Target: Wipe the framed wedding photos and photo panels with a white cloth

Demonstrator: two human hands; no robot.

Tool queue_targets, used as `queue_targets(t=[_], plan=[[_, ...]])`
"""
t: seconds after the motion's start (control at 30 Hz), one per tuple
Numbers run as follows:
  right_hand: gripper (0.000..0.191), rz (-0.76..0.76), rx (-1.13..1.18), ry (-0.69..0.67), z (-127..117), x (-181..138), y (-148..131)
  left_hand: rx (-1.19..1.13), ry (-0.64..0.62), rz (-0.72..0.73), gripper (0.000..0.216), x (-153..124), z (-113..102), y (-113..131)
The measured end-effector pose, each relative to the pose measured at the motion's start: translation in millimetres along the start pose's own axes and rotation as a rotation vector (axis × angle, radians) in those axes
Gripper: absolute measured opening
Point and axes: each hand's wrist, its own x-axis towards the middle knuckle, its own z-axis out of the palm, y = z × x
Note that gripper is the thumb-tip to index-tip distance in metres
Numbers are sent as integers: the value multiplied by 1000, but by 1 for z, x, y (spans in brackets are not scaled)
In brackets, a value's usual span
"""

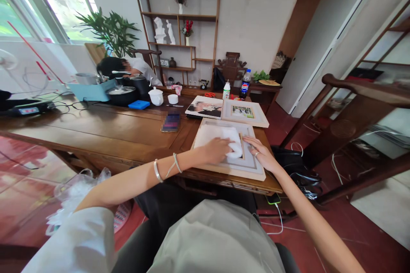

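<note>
A shallow picture frame [221, 167] with a pale grey inner border lies flat at the near right of the wooden table. Over its middle rests a soft white sheet [209, 134], like cloth or padding; I cannot tell which. My left hand [218, 150] presses down on this sheet, fingers apart and slightly bent. Along the small opening's wooden edge [242, 146], my right hand [261, 152] lies with its fingers stretched out on the frame's grey border. The sheet and my left hand hide most of the opening.
Behind lie a second frame [261, 118] with a picture and a white photo panel [209, 101]. A phone [171, 121] is left of them. Farther back stand a cola bottle [245, 84], a white lidded pot [156, 96] and a person [144, 70] bending down. A chair [346, 123] stands at right.
</note>
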Motion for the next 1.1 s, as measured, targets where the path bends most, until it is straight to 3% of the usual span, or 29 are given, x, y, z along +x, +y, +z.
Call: queue_targets(t=[0.13, 0.37, 0.57, 0.7, 0.9, 1.1], plan=[[45, 6, 2, -8, -1, -1, 1, 84, 65, -112, 40, 15, 15, -40], [44, -16, 13, -9, -2, 0, 0, 279, 265, -203, 23, 11, 0, -86], [43, 8, 0, -4, -2, 1, -2, 158, 103, -200, 32, -7, 21, -110], [44, 12, -1, -20, -2, 0, -3, 109, 105, -212, 31, -1, 30, -110], [47, 21, -11, -24, -3, 0, -1, 137, 46, -202, 27, 5, 21, -100], [47, 20, -14, -17, -3, 0, -2, 113, 17, -171, 20, -25, 10, -55]])
